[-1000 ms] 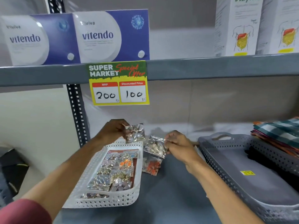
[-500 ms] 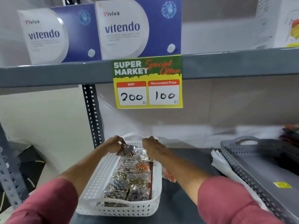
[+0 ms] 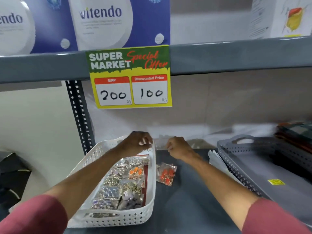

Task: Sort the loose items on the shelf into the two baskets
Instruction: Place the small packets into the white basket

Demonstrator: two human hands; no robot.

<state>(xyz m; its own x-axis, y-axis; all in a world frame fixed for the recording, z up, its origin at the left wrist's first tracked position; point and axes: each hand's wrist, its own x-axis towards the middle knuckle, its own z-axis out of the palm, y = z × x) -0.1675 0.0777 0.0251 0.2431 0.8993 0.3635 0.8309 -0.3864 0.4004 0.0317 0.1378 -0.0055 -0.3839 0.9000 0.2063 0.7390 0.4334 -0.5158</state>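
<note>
A white perforated basket (image 3: 150, 215) stands on the dark shelf and holds several clear packets of jewellery (image 3: 125, 184). My left hand (image 3: 137, 143) hovers over the basket's far end with its fingers curled down; what it holds is blurred. Just right of the basket, my right hand (image 3: 177, 146) pinches the edge of a blurred clear packet (image 3: 160, 141) lying at the back of the shelf. A loose packet of orange-red beads (image 3: 166, 173) lies on the shelf beside the basket's right wall. The grey basket (image 3: 236, 157) sits at the right.
Folded checked cloths (image 3: 295, 132) are stacked at the far right behind the grey basket. White papers (image 3: 217, 159) lean on its left wall. A price sign (image 3: 130, 76) hangs from the upper shelf edge. A slotted black post (image 3: 77, 115) rises behind the white basket.
Both hands have left the packets they carried in the white basket. My right hand has moved right, out of the basket, to the back of the shelf. The view has moved closer.
</note>
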